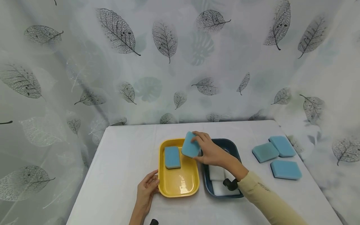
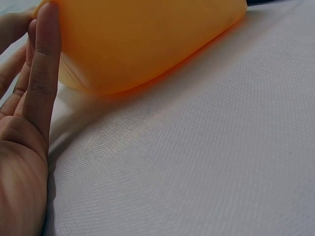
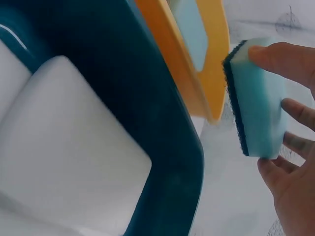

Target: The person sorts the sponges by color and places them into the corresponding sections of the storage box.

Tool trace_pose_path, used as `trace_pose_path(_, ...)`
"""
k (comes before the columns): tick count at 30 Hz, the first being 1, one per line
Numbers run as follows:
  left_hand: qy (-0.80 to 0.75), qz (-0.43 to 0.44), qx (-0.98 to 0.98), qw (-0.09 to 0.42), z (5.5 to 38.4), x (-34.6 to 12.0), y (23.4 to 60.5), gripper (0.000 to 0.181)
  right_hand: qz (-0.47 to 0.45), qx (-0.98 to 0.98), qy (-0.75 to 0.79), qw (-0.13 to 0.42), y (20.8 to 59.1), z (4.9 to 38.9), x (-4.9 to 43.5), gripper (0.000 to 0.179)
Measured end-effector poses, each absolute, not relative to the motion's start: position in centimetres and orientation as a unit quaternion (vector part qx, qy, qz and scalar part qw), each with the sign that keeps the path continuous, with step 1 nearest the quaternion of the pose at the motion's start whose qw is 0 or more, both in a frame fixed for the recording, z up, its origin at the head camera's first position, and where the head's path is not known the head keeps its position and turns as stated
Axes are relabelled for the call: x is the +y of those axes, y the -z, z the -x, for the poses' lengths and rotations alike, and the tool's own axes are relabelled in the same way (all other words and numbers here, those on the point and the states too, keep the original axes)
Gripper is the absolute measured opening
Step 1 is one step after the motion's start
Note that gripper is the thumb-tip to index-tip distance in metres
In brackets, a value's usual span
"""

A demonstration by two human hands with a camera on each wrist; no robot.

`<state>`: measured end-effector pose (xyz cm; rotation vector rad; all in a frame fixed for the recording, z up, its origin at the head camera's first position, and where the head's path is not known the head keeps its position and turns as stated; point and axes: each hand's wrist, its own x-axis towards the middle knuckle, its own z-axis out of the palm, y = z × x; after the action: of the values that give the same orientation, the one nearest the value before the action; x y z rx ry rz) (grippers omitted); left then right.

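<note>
My right hand (image 1: 209, 151) grips a light-blue sponge (image 1: 190, 145) by its edges above the right side of a yellow tray (image 1: 180, 189). The right wrist view shows this sponge (image 3: 261, 103) with a dark scouring layer on one face, pinched between thumb and fingers. Another blue sponge (image 1: 172, 157) lies in the tray's upper left. My left hand (image 1: 147, 190) holds the tray's left rim; in the left wrist view its thumb (image 2: 43, 73) lies along the outer wall.
A dark-blue tray (image 1: 208, 184) with white blocks (image 1: 216, 173) stands just right of the yellow one, partly under my right forearm. Several blue sponges (image 1: 286, 169) lie at the table's right side. A leaf-patterned curtain (image 1: 180, 68) hangs behind the white-covered table (image 1: 121, 156).
</note>
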<state>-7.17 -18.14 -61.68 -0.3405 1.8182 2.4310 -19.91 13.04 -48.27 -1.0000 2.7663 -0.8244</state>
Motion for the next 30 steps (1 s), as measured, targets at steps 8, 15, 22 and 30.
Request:
trace_pose_path(8,-0.799,0.115,0.588,0.044,7.3,-18.0,61.6,0.049,0.350,0.899,0.238,0.109,48.6,20.2,11.4,0.058)
trace_pose_path(15,-0.796,0.119,0.593,0.043,7.3,-18.2,61.6,0.049,0.362,0.899,0.205,0.137,48.7,20.4,10.6,0.056)
trace_pose_path(22,-0.798,0.107,0.592,0.041,7.2,-18.3,61.6,0.050,0.369,0.897,0.188,0.158,48.4,21.0,10.1,0.053)
trace_pose_path(30,-0.798,0.107,0.591,0.047,7.1,-18.3,61.5,0.051,0.370,0.897,0.167,0.176,48.7,20.9,9.6,0.053)
